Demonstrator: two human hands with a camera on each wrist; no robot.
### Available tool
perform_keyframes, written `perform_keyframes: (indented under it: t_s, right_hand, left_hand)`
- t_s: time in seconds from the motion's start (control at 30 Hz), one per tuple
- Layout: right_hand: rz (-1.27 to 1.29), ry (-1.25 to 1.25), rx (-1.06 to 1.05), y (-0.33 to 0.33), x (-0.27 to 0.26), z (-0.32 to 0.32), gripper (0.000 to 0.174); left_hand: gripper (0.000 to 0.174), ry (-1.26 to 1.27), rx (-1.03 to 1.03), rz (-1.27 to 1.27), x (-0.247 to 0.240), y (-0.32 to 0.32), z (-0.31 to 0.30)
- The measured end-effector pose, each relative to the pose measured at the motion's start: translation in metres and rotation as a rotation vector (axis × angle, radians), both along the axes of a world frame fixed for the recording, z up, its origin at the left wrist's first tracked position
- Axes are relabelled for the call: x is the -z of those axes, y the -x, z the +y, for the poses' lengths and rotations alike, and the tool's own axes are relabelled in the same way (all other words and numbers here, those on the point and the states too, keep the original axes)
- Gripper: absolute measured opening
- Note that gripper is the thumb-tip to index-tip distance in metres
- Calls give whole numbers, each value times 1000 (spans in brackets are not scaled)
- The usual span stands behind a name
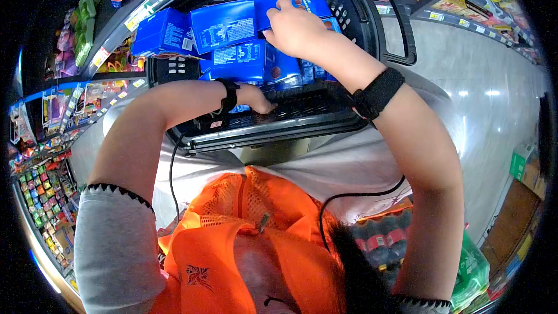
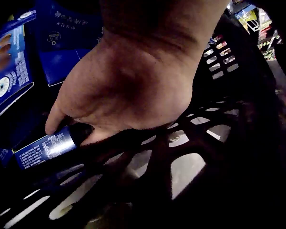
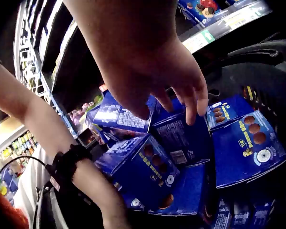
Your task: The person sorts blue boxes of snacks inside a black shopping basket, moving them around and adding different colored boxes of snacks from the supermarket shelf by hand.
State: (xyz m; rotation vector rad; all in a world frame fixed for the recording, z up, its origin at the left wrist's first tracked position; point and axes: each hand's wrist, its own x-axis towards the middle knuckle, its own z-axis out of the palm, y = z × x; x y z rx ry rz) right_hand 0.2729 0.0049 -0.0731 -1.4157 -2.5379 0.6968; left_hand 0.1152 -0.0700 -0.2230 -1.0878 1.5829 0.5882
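So the left hand (image 1: 256,99) is down in the near part of the basket (image 1: 279,134), right by a small blue pack (image 2: 50,148). The pack's long side points away from the fingertips, toward the bigger boxes (image 1: 238,61) (can't tell if it's actually gripped, too dark). Right hand (image 1: 293,29) is well apart from it on the far side, fingers loosely bent over a blue box (image 3: 181,138), not wrapped round it.
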Motion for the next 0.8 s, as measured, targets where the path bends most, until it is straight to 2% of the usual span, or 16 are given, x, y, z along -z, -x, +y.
perform_keyframes:
  t_s: [0.07, 0.13, 0.17, 0.37, 0.57, 0.8]
  right_hand:
    - [-39, -41, -8, 1, 0, -5, 38]
    - [-37, -51, -15, 1, 1, -7, 39]
    - [-34, -61, -16, 1, 2, -7, 41]
    - [-57, -30, -27, 2, -2, -8, 43]
    - [-69, 9, -56, 2, -7, -12, 43]
    - [-105, 66, -70, -7, -13, -18, 44]
  left_hand:
    - [68, 0, -335, 29, -19, 0, 0]
    - [67, -6, -285, 97, 19, 5, -7]
    - [67, -13, -230, 166, 20, 4, -7]
    - [64, 75, -280, 36, 1, 32, 1]
    - [62, 157, -378, -72, 4, 50, -2]
    - [61, 37, -209, 2, -5, 34, -1]
